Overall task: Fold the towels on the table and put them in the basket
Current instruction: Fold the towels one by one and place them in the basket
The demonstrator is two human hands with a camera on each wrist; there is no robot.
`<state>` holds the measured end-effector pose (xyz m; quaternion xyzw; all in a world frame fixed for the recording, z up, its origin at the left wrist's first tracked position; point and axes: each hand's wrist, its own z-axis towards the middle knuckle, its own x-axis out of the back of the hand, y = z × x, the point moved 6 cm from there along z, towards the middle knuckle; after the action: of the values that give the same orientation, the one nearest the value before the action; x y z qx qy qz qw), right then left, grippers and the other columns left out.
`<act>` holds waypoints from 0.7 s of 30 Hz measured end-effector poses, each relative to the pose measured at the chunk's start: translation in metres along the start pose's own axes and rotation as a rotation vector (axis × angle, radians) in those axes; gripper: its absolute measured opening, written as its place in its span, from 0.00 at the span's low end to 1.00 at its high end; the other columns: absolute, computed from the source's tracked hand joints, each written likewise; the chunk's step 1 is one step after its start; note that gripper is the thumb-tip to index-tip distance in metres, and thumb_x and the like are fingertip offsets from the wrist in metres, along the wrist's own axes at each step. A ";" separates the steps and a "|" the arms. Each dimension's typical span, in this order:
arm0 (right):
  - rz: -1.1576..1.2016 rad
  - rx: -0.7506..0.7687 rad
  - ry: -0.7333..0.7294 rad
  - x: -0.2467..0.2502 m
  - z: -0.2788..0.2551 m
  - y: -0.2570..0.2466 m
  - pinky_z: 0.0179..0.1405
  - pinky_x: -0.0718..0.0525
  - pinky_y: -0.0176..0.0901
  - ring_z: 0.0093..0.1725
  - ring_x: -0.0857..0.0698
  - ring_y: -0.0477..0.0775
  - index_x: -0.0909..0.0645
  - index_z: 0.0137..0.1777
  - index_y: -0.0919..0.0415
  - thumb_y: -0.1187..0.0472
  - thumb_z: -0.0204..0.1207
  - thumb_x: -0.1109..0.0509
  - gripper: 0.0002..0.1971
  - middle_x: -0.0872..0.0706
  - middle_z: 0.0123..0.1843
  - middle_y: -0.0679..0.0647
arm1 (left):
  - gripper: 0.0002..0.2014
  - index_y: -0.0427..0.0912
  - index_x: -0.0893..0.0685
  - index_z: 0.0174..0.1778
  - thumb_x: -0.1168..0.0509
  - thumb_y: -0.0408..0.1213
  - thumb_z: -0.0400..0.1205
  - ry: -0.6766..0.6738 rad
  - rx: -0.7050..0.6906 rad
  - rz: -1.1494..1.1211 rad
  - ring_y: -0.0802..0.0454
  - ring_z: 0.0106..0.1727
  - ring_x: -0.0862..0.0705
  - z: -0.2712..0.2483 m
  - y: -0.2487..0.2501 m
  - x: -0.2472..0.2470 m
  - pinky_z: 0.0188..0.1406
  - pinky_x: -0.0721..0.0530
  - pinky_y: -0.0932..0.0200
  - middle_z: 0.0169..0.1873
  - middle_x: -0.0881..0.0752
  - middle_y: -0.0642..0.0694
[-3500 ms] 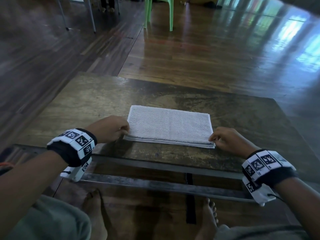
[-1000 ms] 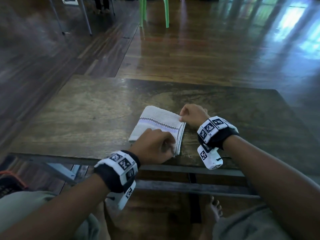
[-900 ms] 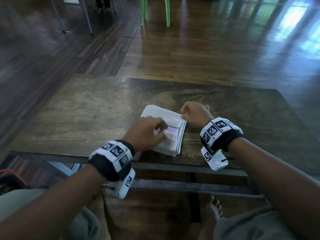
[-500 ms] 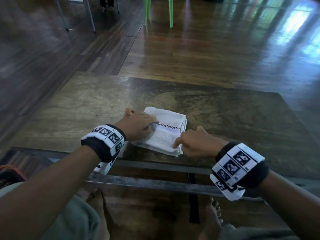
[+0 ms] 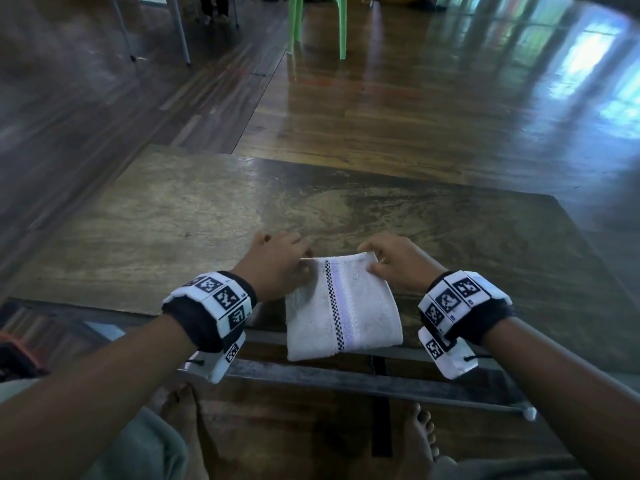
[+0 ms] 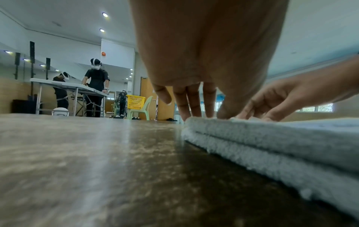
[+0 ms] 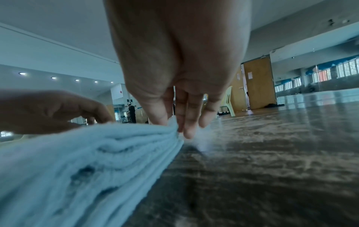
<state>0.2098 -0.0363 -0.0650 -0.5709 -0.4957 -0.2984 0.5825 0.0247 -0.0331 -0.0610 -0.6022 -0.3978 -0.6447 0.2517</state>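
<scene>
A white towel (image 5: pixel 343 306) with a checkered stripe lies folded into a small thick rectangle at the front of the dark wooden table (image 5: pixel 173 220). Its near end sticks out a little over the table's front edge. My left hand (image 5: pixel 304 263) pinches the far left corner. In the left wrist view, the left hand (image 6: pixel 209 115) has its thumb on top of the towel (image 6: pixel 272 138) and its fingers behind the edge. My right hand (image 5: pixel 372 263) pinches the far right corner. The right wrist view shows that hand (image 7: pixel 172 127) gripping the layers of the towel (image 7: pixel 77 161).
A dark container with an orange rim (image 5: pixel 15 348) shows at the far left, below table height. A green plastic chair (image 5: pixel 317 22) stands on the floor beyond the table. Far off, a yellow basket (image 6: pixel 135 101) sits on a chair, and people stand at a folding table (image 6: pixel 68 86).
The towel has gone from a wide strip to a small thick rectangle with the stripe on top. Both hands have shifted from its sides to its two far corners.
</scene>
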 end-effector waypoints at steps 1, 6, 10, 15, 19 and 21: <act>0.012 -0.006 0.000 -0.001 0.003 0.001 0.56 0.25 0.40 0.59 0.20 0.52 0.20 0.63 0.60 0.62 0.76 0.32 0.16 0.17 0.62 0.54 | 0.11 0.49 0.21 0.59 0.41 0.44 0.82 0.003 0.020 -0.028 0.52 0.61 0.24 0.004 -0.005 -0.003 0.66 0.35 0.49 0.58 0.20 0.52; -0.019 -0.004 -0.022 -0.002 0.016 0.009 0.48 0.28 0.36 0.53 0.19 0.49 0.15 0.55 0.62 0.61 0.76 0.30 0.10 0.15 0.56 0.54 | 0.07 0.43 0.13 0.48 0.34 0.38 0.79 -0.057 0.126 -0.209 0.49 0.51 0.16 0.019 -0.020 -0.008 0.54 0.18 0.50 0.48 0.12 0.46; -0.008 0.082 -0.017 -0.002 0.020 0.006 0.47 0.25 0.37 0.47 0.19 0.47 0.16 0.47 0.61 0.63 0.75 0.30 0.04 0.14 0.50 0.52 | 0.05 0.42 0.15 0.46 0.36 0.37 0.81 -0.070 0.136 -0.170 0.47 0.49 0.17 0.022 -0.019 -0.009 0.51 0.17 0.51 0.47 0.13 0.44; 0.055 0.078 0.000 0.000 0.022 0.008 0.44 0.21 0.39 0.44 0.18 0.49 0.20 0.43 0.57 0.64 0.75 0.33 0.02 0.15 0.43 0.48 | 0.04 0.44 0.24 0.43 0.41 0.36 0.83 -0.043 0.139 -0.192 0.47 0.41 0.19 0.021 -0.021 -0.010 0.39 0.21 0.54 0.43 0.16 0.42; 0.122 0.040 0.040 -0.003 0.022 0.012 0.45 0.17 0.45 0.44 0.16 0.52 0.22 0.41 0.55 0.63 0.76 0.32 0.03 0.14 0.43 0.50 | 0.03 0.44 0.26 0.44 0.42 0.36 0.83 -0.015 0.134 -0.222 0.46 0.39 0.19 0.019 -0.023 -0.010 0.37 0.21 0.53 0.41 0.16 0.42; 0.132 0.033 0.062 -0.004 0.021 0.013 0.47 0.17 0.46 0.44 0.16 0.50 0.21 0.42 0.55 0.62 0.76 0.32 0.02 0.14 0.43 0.50 | 0.04 0.45 0.24 0.43 0.41 0.36 0.83 -0.009 0.128 -0.236 0.47 0.40 0.19 0.017 -0.023 -0.011 0.40 0.19 0.52 0.42 0.16 0.44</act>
<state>0.2153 -0.0145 -0.0764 -0.5832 -0.4437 -0.2687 0.6252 0.0180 -0.0079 -0.0770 -0.5369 -0.5076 -0.6402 0.2103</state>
